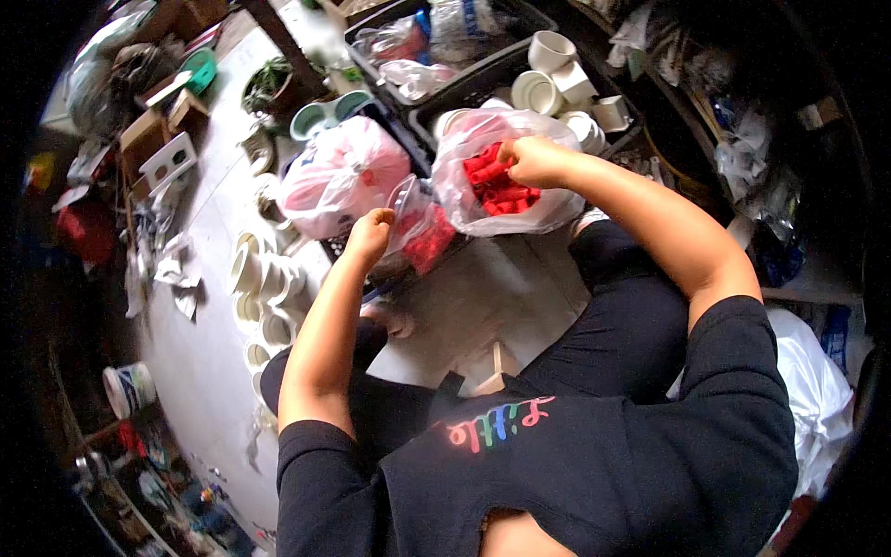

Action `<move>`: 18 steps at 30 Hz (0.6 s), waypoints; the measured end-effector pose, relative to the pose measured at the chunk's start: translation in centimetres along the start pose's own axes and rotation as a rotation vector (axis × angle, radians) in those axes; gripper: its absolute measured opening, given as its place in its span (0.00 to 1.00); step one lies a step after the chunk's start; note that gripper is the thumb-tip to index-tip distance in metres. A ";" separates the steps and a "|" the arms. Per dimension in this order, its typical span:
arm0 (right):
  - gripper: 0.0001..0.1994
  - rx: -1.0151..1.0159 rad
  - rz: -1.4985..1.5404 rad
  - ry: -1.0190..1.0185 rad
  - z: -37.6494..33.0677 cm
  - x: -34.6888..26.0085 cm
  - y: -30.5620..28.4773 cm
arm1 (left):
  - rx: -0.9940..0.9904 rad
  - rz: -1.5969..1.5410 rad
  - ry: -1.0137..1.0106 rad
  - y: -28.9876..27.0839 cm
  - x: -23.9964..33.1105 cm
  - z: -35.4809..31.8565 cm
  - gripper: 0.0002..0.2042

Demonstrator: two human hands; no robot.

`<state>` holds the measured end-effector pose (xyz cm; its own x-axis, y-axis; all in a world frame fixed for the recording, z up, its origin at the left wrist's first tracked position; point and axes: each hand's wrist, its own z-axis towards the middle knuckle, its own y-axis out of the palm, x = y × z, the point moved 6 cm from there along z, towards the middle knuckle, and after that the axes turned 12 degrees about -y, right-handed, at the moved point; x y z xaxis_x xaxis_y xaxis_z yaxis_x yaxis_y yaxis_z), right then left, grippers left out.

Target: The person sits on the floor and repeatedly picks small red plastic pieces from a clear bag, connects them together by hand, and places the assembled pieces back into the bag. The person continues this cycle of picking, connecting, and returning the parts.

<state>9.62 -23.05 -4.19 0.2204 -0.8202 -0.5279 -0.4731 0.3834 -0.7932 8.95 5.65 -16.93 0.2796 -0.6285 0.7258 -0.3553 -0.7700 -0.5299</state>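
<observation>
My left hand (373,232) is closed at the edge of a small clear plastic bag (408,197), pinching its rim. Red pieces (429,243) lie in the bottom of that bag. To the right, a larger whitish plastic bag (455,200) stands wide at the mouth, with many short red cylindrical pieces (509,200) inside. My right hand (538,162) reaches into it from the right, fingers curled together on the red pieces at the top. Its fingertips are partly hidden, so the exact piece is hard to make out.
A knotted bag (348,176) with pinkish contents sits left of the red pieces. Behind are a black crate (436,130) of white pipe fittings (536,93) and another crate (483,63) with plastic bags. White cups or fittings (269,278) line the floor at left, near a potted plant (267,84).
</observation>
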 end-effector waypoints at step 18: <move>0.15 -0.218 0.004 -0.014 2.5 4.0 4.2 | -0.644 0.966 0.241 11.6 -2.3 5.8 0.12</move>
<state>10.71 -23.67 -10.38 0.2293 -0.8122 -0.5363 -0.6466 0.2847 -0.7077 9.40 -2.48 -27.29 -0.5015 -0.8292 0.2469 -0.7298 0.2523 -0.6354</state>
